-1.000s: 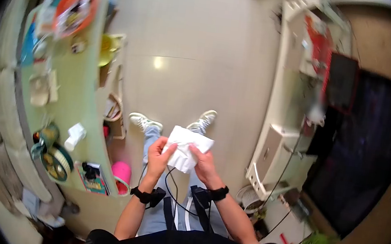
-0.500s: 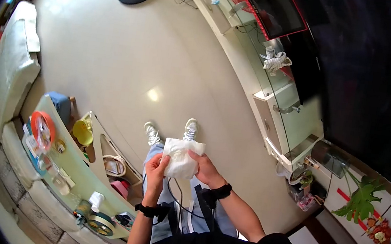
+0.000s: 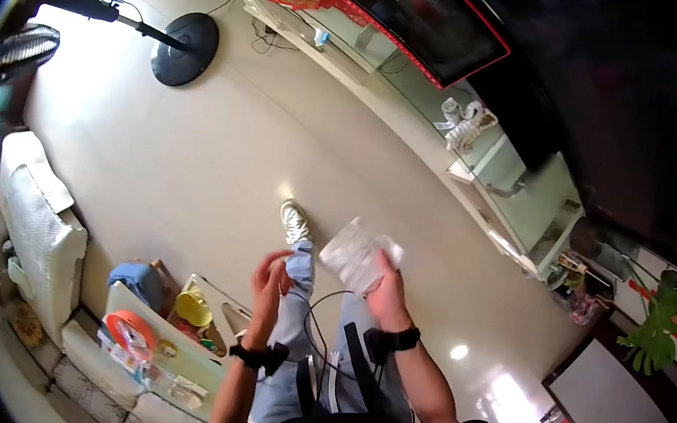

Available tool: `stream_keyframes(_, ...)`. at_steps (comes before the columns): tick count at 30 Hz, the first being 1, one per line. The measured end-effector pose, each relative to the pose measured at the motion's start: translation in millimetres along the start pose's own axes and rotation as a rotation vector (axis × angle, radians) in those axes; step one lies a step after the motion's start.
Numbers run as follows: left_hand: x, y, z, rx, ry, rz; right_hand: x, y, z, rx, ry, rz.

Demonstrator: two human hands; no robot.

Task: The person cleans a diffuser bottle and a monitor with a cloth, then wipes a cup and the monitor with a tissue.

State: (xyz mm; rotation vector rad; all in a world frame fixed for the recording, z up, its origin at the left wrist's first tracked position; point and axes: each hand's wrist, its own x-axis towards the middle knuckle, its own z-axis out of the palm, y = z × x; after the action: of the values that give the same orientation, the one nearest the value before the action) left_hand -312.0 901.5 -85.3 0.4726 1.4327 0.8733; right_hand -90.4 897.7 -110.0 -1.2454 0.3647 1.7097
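My right hand [image 3: 387, 295] grips a soft white folded sheet [image 3: 357, 254] by its lower right edge, thumb on top. Whether it is tissue or thin cloth, I cannot tell. Some distance to its left, my left hand [image 3: 269, 281] is open and holds nothing, with its fingers loosely bent. Both wrists wear black straps, and a thin dark cable [image 3: 311, 314] loops between my arms over my legs. One light sneaker [image 3: 295, 221] shows on the floor ahead of the left hand.
A glass-topped TV cabinet [image 3: 416, 128] runs along the right, with a red-edged screen [image 3: 425, 19] on it. A black fan base [image 3: 185, 49] stands on the floor ahead. At left are a glass table [image 3: 208, 377], a blue stool [image 3: 137, 280] and a pale sofa [image 3: 40, 200].
My left hand has let go of the white sheet and moved away from it. The sheet, in my right hand alone, has tilted and shifted right. The view has turned and moved forward.
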Motion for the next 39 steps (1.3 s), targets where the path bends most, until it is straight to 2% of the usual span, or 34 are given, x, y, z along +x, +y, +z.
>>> stream_keyframes(4, 75.5, 67.8, -11.9, 0.192, -0.063, 0.126, 36.4, -16.1, 41.7, 0.048, 0.11, -0.225)
stream_keyframes(7, 134.8, 115.0, -2.2, 0.337, -0.112, 0.243, 52.3, -57.1, 80.2, 0.064, 0.211, -0.427)
stream_keyframes(8, 153.8, 136.3, 5.9, 0.453, -0.161, 0.27, 65.1, -64.8, 77.1, -0.023, 0.216, -0.547)
stream_keyframes(9, 174.7, 151.7, 16.2, 0.43, -0.174, 0.257, 78.3, -72.9, 74.3, -0.108, 0.229, -0.667)
stream_keyframes(11, 220.1, 181.7, 33.9, 0.504, -0.235, 0.401, 94.1, -129.7, 104.8, 0.075, 0.337, -0.712)
stream_keyframes(14, 292.3, 222.8, 72.3, 0.525, -0.261, 0.53, 123.1, -191.7, 128.0, 0.077, 0.524, -0.956)
stream_keyframes(17, 351.1, 254.8, 118.4, 0.531, -0.245, 0.651, 147.9, -243.6, 145.8, -0.059, 0.604, -1.185)
stream_keyframes(19, 382.1, 268.3, 155.8, 0.501, -0.254, 0.66, 158.9, -271.7, 149.5, -0.243, 0.679, -1.282)
stream_keyframes(21, 412.7, 277.6, 177.2, 0.526, -0.311, 0.72, 177.9, -297.3, 152.5, -0.513, 0.767, -1.496)
stream_keyframes(24, 445.7, 285.3, 207.1, 0.428, -0.292, 0.775, 209.1, -320.9, 162.5, -0.81, 0.669, -1.78)
stream_keyframes(27, 468.9, 296.3, 227.1, 0.374, -0.337, 0.717, 221.5, -315.6, 182.0, -0.861, 0.62, -1.59)
stream_keyframes(28, 474.7, 297.9, 233.5, 0.314, -0.284, 0.696, 225.9, -313.8, 186.7, -0.971, 0.657, -1.608)
stream_keyframes(29, 482.0, 303.5, 237.4, 0.291, -0.366, 0.663, 230.2, -312.3, 191.9, -1.079, 0.695, -1.628)
stream_keyframes(31, 497.7, 312.0, 242.1, 0.238, -0.538, 0.586, 235.2, -305.9, 205.7, -1.263, 0.926, -1.6)
stream_keyframes(34, 517.8, 313.1, 241.4, 0.118, -0.624, 0.458, 245.3, -289.4, 235.6, -1.372, 1.046, -1.489)
stream_keyframes(36, 518.5, 315.0, 239.0, 0.085, -0.64, 0.423, 260.4, -274.5, 260.1, -1.328, 0.9, -1.47)
stream_keyframes(39, 507.5, 312.6, 239.9, 0.04, -0.644, 0.376, 283.9, -252.4, 306.7, -1.262, 0.83, -1.464)
